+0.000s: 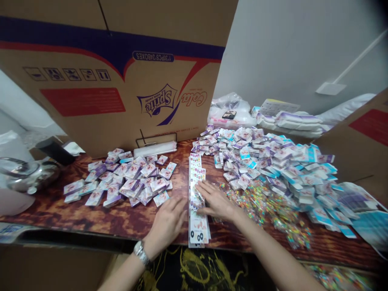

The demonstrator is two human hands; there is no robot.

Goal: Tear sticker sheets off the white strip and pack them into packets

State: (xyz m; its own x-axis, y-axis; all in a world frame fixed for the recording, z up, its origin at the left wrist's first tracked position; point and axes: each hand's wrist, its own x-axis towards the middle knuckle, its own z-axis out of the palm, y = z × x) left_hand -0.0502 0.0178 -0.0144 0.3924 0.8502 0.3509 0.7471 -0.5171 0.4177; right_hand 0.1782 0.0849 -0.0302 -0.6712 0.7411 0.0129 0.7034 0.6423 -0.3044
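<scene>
I see the printed strips [198, 225] lying lengthwise up the frame's lower centre; my right hand [217, 201] is on them, fingers spread, while my left hand [166, 223], just left, has loosely extended, seemingly empty fingers.

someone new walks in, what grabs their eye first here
Probably the big brown carton at the back left, its lettering upside down. Next, the larger heap of small boxes on the right, with colorful packets in front. At centre, the right hand rests on printed strips, the left hand beside them.
</scene>
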